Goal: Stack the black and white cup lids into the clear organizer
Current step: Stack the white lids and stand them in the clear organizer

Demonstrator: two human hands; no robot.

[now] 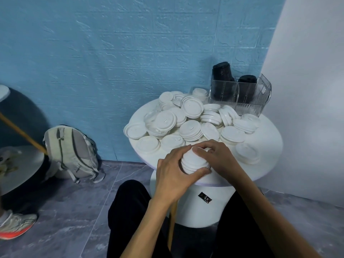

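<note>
White lids (194, 162), a nested stack at the table (268, 146) front edge, gripped by left hand (173, 175) and right hand (217, 159); squeeze unevenly and it buckles before reaching the clear organizer (240, 96).

Both hands (173, 175) (221, 161) around a white lid stack (193, 162) on the round table (268, 146).

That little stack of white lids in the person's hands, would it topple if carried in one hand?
Probably somewhat: the stack of white plastic lids has both hands steadying it. The lids look thin and light, and nested, so they may hold together if kept upright.
</note>
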